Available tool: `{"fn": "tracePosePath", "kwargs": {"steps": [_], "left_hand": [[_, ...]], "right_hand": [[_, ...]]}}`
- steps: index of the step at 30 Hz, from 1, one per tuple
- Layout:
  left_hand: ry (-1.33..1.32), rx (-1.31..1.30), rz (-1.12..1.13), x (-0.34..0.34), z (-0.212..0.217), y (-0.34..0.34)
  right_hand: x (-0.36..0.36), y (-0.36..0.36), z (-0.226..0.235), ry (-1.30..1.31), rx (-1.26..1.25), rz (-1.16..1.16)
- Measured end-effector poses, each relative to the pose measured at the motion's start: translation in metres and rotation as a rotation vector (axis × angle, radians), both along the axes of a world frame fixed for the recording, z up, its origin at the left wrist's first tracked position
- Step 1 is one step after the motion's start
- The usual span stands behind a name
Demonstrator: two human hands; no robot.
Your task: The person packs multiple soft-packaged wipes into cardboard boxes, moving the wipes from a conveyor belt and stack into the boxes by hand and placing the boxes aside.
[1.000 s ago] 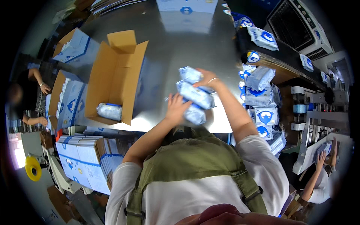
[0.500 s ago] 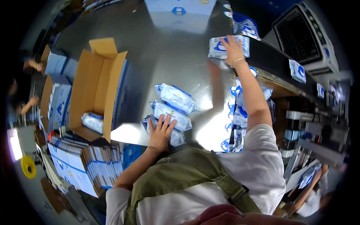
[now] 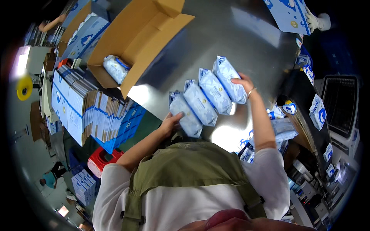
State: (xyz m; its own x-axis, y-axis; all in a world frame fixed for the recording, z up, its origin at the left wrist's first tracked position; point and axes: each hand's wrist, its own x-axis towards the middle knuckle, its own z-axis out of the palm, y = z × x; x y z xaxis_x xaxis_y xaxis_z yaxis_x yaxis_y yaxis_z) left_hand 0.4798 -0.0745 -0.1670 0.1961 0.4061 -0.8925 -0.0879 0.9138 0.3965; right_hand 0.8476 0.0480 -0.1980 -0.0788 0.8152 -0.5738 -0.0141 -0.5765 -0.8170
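Several white and blue soft packs, which look like wet wipes, stand side by side in a slanted row over the metal table. My left hand (image 3: 172, 124) grips the nearest-left pack (image 3: 185, 115) at the row's left end, thumb on its top. At the other end my right hand (image 3: 244, 85) holds the far-right pack (image 3: 229, 79), thumb on top and the other fingers mostly hidden behind it. Two middle packs (image 3: 200, 102) are squeezed between these end packs. Left of the row is an open brown-lined carton (image 3: 127, 38) with one wipes pack (image 3: 115, 69) inside.
Flattened cartons (image 3: 88, 104) are stacked at the left, beside a blue crate (image 3: 133, 123) and a red container (image 3: 101, 158). A dark conveyor (image 3: 304, 88) carrying packs runs along the right. At the far right, another person's gloved hand (image 3: 318, 21) touches a blue carton (image 3: 287, 15).
My right hand has come back from the conveyor side with a pack, now at the row's right end. My left hand has shifted to the left end pack. The view has turned.
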Motion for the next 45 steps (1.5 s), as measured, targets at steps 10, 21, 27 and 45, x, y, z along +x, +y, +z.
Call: {"fn": "tracePosePath", "kwargs": {"steps": [10, 21, 27, 45], "left_hand": [[-0.208, 0.421, 0.307, -0.005, 0.087, 0.04], [0.154, 1.21, 0.466, -0.14, 0.152, 0.205], [1.448, 1.095, -0.74, -0.135, 0.118, 0.186], [0.967, 1.296, -1.163, -0.275, 0.124, 0.134]], "right_hand": [[-0.001, -0.012, 0.07, 0.287, 0.31, -0.33], [-0.155, 0.208, 0.225, -0.021, 0.94, -0.141], [-0.244, 0.283, 0.095, -1.042, 0.769, 0.325], [-0.43, 0.048, 0.093, 0.688, -0.028, -0.323]]}}
